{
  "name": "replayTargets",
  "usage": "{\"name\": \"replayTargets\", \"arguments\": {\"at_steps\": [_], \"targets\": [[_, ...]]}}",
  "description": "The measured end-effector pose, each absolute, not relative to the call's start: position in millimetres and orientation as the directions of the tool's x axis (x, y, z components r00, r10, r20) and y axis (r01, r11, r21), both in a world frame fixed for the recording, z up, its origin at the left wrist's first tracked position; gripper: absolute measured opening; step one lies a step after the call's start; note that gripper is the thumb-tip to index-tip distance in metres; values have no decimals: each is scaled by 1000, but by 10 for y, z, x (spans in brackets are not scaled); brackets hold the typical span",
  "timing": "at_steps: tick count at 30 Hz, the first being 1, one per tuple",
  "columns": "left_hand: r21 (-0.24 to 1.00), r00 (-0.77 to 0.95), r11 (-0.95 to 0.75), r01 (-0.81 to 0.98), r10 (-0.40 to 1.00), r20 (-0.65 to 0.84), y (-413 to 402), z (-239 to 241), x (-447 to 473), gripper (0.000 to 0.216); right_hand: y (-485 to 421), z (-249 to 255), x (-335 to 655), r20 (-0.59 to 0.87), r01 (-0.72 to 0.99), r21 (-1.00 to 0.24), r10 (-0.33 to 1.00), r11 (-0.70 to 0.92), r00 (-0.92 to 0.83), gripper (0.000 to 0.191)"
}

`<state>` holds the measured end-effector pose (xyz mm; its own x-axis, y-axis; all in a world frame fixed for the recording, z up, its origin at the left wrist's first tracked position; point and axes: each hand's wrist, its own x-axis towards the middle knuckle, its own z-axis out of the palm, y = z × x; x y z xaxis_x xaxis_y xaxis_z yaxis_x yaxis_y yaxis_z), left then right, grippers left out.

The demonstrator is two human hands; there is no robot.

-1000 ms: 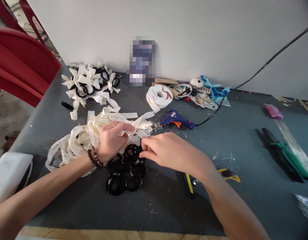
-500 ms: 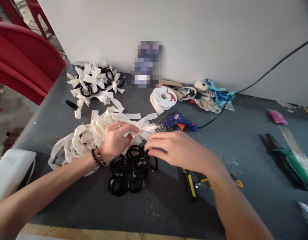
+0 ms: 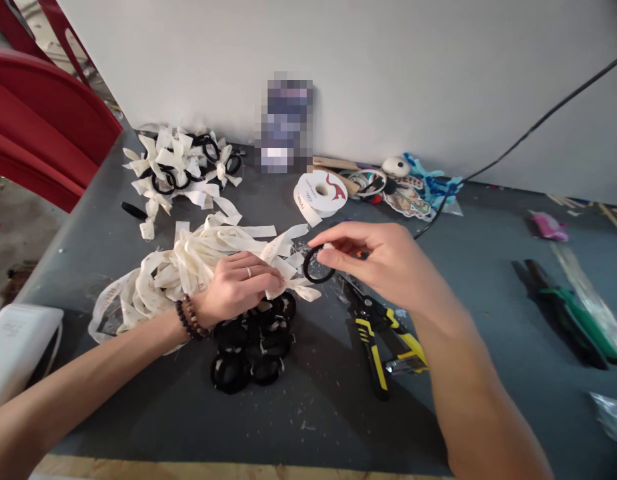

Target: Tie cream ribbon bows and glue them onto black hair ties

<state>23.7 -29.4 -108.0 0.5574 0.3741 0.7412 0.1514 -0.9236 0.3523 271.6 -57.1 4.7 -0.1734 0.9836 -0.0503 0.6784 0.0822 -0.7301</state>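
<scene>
The right hand (image 3: pixel 373 260) pinches a black hair tie (image 3: pixel 318 281) just right of the ribbon bow (image 3: pixel 304 290) the left hand (image 3: pixel 245 283) pinches.

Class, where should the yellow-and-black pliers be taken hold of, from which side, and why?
Probably around the middle of the left handle of the yellow-and-black pliers, the grip coming from the near left. The handles spread toward the person, with the jaws pointing away; the left handle lies uncovered, while the right handle runs up to the right forearm in view.
</scene>
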Motion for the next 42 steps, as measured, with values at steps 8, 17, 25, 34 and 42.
{"name": "replayTargets", "arguments": {"at_steps": [8,17,25,34,42], "targets": [[335,566,-940,66,312,763,-293,-1066,251,19,-526,-174,2608,-72,607,-782,947,142,-314,15],[344,529,-936,76,330,782,-281,-1083,257,28,-531,-212,2607,-75,547,-813,894,202,-441,29],[355,531,-931,85,344,774,-286,-1074,267,38,-543,-236,2552,-158,521,-854,945,15,-287,24],[375,506,-919,116,380,774,-291,-1052,294,37,-580,-198,2520,-177,593,-805,948,15,-264,19],[383,496,-914,134,397,772,-294,-1055,296,38,-577,-181,2512,-179,616,-787,948,22,-263,17]]}}
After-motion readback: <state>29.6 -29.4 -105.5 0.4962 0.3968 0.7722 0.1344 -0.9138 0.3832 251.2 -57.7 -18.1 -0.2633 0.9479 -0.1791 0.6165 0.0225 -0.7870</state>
